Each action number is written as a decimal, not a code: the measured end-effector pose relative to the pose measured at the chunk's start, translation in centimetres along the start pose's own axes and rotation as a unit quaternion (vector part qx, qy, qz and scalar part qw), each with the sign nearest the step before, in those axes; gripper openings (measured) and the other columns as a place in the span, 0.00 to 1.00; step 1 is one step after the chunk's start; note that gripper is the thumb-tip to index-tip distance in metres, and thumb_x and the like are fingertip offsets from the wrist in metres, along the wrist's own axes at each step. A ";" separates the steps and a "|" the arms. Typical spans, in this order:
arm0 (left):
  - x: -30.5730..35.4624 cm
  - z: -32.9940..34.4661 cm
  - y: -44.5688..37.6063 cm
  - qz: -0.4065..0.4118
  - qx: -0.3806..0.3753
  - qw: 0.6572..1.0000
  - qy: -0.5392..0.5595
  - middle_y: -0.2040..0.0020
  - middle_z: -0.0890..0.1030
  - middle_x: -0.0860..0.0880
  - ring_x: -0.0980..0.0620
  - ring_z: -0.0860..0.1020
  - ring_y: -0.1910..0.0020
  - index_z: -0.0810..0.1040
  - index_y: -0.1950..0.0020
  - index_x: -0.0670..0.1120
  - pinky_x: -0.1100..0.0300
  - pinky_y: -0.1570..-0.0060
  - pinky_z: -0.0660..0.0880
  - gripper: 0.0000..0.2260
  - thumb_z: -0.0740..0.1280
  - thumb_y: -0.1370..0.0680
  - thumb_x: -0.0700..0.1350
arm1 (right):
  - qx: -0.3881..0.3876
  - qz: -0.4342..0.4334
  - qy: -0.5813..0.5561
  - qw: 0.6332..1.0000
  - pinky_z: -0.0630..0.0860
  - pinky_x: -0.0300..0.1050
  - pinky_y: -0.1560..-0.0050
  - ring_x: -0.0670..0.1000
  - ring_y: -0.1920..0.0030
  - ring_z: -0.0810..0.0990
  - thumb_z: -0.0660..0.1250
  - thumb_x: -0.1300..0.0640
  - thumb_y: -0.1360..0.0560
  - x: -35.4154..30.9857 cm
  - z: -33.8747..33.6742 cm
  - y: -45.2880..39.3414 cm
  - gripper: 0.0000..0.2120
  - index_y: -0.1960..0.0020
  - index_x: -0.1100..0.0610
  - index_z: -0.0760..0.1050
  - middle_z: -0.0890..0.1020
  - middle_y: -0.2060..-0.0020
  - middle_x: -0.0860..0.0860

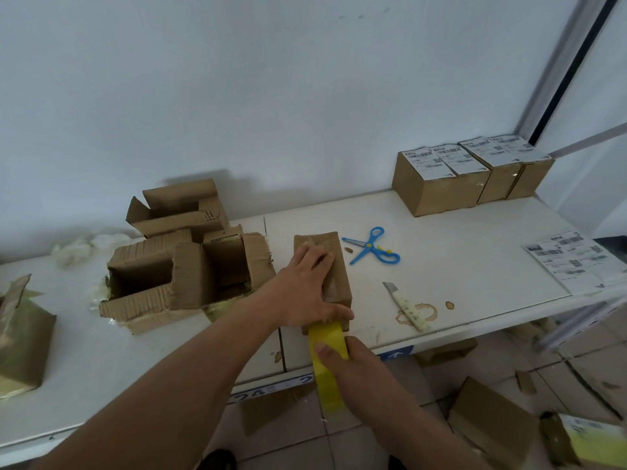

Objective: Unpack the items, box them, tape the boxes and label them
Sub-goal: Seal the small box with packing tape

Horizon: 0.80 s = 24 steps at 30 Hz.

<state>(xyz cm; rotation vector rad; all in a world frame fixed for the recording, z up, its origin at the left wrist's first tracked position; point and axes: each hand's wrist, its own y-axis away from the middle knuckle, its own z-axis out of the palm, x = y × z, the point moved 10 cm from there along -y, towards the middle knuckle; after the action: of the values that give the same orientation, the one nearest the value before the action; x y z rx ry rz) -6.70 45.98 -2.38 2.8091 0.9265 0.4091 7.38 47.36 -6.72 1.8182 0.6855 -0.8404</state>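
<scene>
Right hand (342, 359): nearest to me, below the table edge, knuckles up, fingers and thumb curled round a roll of yellow tape (327, 361). The tape band ran up from the roll to the near end of the box.

Left hand (307, 283): arm reached in from lower left, palm down on top of the closed box (334, 266), fingers spread and fairly straight, thumb pressed at the near edge where the tape met it.

Box: on the white table (458, 266) near its front edge, long axis running away from me, slightly tilted left.

Knife (405, 305): right of the box, blade pointing away.

Scissors (371, 247): blue, beyond the knife, apart from the box.

Open boxes (190, 266): left of the box, flaps up.

Labelled boxes (468, 174): far right, against the wall.

Label sheets (573, 259): right table edge.
</scene>
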 end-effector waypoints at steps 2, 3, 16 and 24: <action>0.3 -0.3 0.0 0.007 0.014 1.000 -0.013 0.20 0.46 0.54 0.50 0.38 0.22 0.46 0.20 0.45 0.48 0.24 0.51 0.47 0.59 0.27 0.73 | -0.007 0.001 -0.012 1.000 0.71 0.46 0.47 0.47 0.48 0.75 0.60 0.40 0.21 0.3 0.2 0.1 0.12 0.44 0.47 0.71 0.76 0.49 0.47; 0.4 -0.4 0.0 0.009 0.020 1.000 -0.022 0.20 0.47 0.52 0.50 0.39 0.22 0.47 0.20 0.45 0.48 0.24 0.51 0.46 0.58 0.27 0.72 | -0.006 -0.004 -0.007 1.000 0.70 0.45 0.48 0.46 0.50 0.75 0.60 0.40 0.21 0.3 0.2 0.1 0.12 0.45 0.47 0.70 0.76 0.50 0.46; -0.2 -0.1 -1.1 -0.012 0.064 0.993 -0.100 0.19 0.50 0.50 0.51 0.39 0.21 0.50 0.20 0.47 0.45 0.23 0.43 0.44 0.46 0.27 0.74 | 0.015 0.004 -0.006 1.000 0.72 0.45 0.51 0.48 0.50 0.76 0.57 0.37 0.21 0.2 -0.1 -0.9 0.19 0.44 0.51 0.73 0.78 0.49 0.49; -0.4 -0.2 -1.4 -0.023 0.057 0.995 -0.082 0.19 0.49 0.50 0.51 0.45 0.21 0.49 0.19 0.48 0.49 0.23 0.44 0.42 0.48 0.25 0.73 | 0.018 0.000 -0.010 1.000 0.70 0.40 0.59 0.45 0.54 0.75 0.57 0.36 0.21 0.0 -0.6 -1.8 0.18 0.46 0.50 0.72 0.76 0.53 0.47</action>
<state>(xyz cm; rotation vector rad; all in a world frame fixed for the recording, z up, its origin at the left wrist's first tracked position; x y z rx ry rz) -7.90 46.90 -2.56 2.8634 1.0076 0.1209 6.13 48.61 -7.53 1.8399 0.6621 -0.8747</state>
